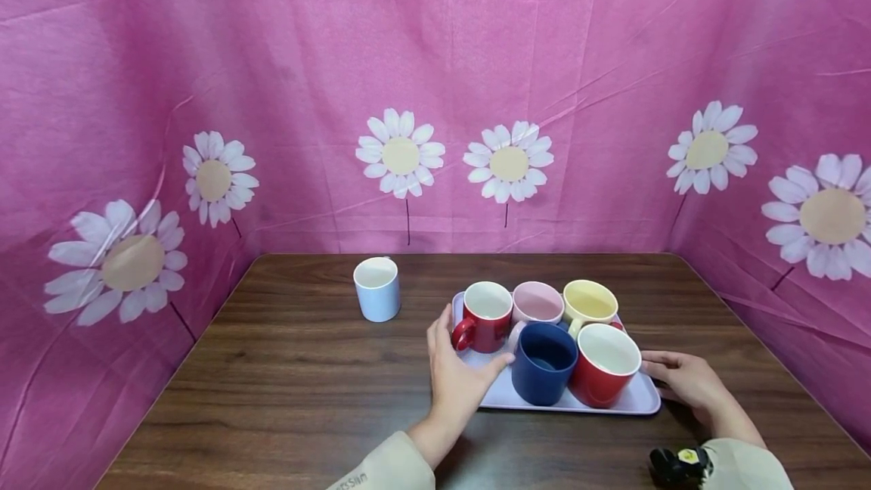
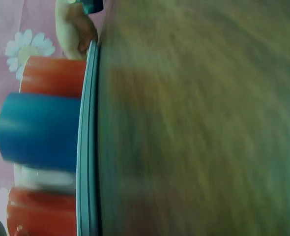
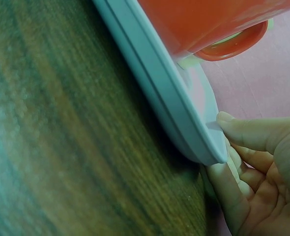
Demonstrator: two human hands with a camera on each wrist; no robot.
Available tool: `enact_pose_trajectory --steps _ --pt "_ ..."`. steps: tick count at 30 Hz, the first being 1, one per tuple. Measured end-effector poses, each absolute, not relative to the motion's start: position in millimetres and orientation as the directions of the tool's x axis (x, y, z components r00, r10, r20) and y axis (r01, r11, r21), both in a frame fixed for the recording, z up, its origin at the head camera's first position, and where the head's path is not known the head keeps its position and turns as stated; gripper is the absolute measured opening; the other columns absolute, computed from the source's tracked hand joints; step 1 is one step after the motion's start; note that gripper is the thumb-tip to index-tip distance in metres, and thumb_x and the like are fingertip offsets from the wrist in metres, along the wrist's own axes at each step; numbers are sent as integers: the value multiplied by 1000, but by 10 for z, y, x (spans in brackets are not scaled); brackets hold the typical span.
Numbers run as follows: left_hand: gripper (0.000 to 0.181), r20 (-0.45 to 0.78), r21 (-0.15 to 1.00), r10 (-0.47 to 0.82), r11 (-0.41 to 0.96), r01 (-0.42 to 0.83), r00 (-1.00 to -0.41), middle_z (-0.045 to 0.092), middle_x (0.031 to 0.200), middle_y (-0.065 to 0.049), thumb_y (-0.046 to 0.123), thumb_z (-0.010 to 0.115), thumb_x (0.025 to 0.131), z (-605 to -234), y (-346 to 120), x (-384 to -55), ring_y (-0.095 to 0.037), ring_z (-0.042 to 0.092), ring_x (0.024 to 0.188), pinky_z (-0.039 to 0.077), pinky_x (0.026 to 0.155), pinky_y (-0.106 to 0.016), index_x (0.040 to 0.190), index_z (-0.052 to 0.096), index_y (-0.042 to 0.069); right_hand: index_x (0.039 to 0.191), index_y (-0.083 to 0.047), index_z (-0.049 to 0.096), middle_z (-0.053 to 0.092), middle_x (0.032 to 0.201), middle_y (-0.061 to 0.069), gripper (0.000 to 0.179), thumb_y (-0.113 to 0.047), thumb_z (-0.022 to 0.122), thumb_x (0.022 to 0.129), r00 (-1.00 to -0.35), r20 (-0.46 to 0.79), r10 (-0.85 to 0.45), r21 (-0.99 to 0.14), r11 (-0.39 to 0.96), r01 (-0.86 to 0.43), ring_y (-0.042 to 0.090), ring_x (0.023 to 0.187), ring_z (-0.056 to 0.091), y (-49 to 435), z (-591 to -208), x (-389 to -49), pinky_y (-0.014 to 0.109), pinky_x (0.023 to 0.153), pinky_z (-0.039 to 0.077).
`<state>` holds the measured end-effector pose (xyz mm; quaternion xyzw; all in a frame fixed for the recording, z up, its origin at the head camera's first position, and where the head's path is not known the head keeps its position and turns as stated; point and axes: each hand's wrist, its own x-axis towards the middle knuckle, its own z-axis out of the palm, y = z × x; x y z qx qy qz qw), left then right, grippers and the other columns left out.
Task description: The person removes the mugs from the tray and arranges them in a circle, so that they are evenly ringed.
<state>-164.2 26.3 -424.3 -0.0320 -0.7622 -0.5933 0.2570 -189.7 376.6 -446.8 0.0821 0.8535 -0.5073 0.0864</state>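
A pale lilac tray (image 1: 636, 398) carries several mugs. At the front are a navy mug (image 1: 544, 373) and a red mug (image 1: 602, 376) with a white inside. Behind them stand another red mug (image 1: 485, 324), a pink mug (image 1: 537, 301) and a yellow mug (image 1: 590, 299). My left hand (image 1: 457, 373) holds the tray's left side, thumb over the tray near the navy mug and fingers along the outside; its underside grip is hidden. My right hand (image 1: 690, 384) pinches the right edge. In the right wrist view, the thumb (image 3: 253, 132) lies on the rim with fingers below.
A light blue mug (image 1: 378, 297) stands on the brown wooden table (image 1: 292, 376), back left of the tray. A pink cloth (image 1: 449, 59) with daisies hangs behind and at both sides. Black straps (image 1: 670, 467) circle the right wrist.
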Motion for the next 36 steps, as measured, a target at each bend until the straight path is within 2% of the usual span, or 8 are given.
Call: enact_pose_trajectory --steps 6,12,17,24,36 --pt "99 462 868 -198 304 394 -865 46 126 -10 35 92 56 -4266 416 -1565 -26 48 115 43 95 -47 137 42 7 122 17 51 60 112 26 52 -22 64 92 -970 -237 58 -854 464 236 15 89 60 3770 -4474 -1891 35 74 55" --pt "98 366 899 -145 311 309 -919 43 132 -3 39 89 59 -4296 554 -1493 -20 43 121 43 96 -47 139 40 11 122 18 51 59 113 27 49 -20 62 93 -973 -226 50 -853 472 223 16 89 61 3767 -4476 -1895 36 74 55" --pt "96 305 923 -123 281 262 -944 41 133 -3 35 89 62 -4299 636 -1505 -20 42 121 44 96 -45 140 38 10 122 17 51 58 114 28 50 -21 63 93 -972 -229 55 -846 483 227 18 91 61 3763 -4471 -1899 37 74 55" --pt "97 354 913 -117 259 315 -928 44 125 -4 33 91 59 -4343 740 -1556 -20 46 114 46 93 -44 138 41 8 122 17 52 56 116 31 50 -22 63 93 -971 -231 61 -839 492 231 21 92 61 3768 -4461 -1900 38 75 55" --pt "92 319 903 -107 336 267 -942 45 121 4 37 90 58 -4361 902 -1584 -15 45 112 49 87 -34 134 45 12 122 18 50 58 114 28 49 -20 61 94 -974 -221 48 -846 487 216 16 89 61 3775 -4478 -1900 37 74 55"
